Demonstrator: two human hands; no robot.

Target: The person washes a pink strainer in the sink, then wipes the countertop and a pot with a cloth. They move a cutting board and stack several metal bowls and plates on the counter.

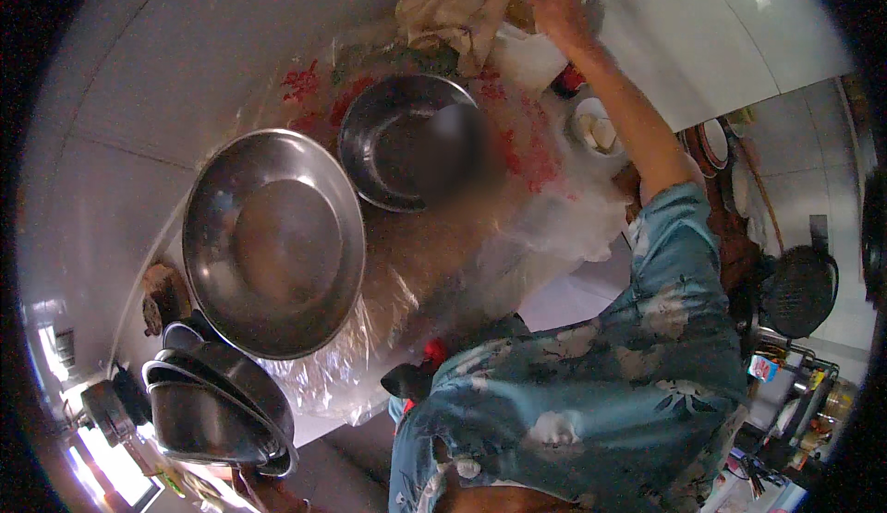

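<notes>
My right hand [560, 18] is stretched out to the far side of the counter. Its fingers are at the edge of a crumpled tan cloth [443, 11], beside a whitish container [530, 59] with something brown inside. Blur hides whether they pinch the cloth. My left hand is out of view. Before me, a wide steel bowl [277, 243] appears bare inside. Behind it sits a smaller dark metal bowl [384, 146], partly covered by a blurred dark patch. A small white bowl [596, 128] with pale pieces in it stands below my right forearm.
Clear plastic sheeting [332, 367] with red patterning covers the counter. Several nested metal pots [215, 402] lean at lower left, near a brown block [163, 295]. A dark perforated pan [797, 291] and a cluttered rack [797, 402] are at right. Tiled wall [125, 83] bounds the far left.
</notes>
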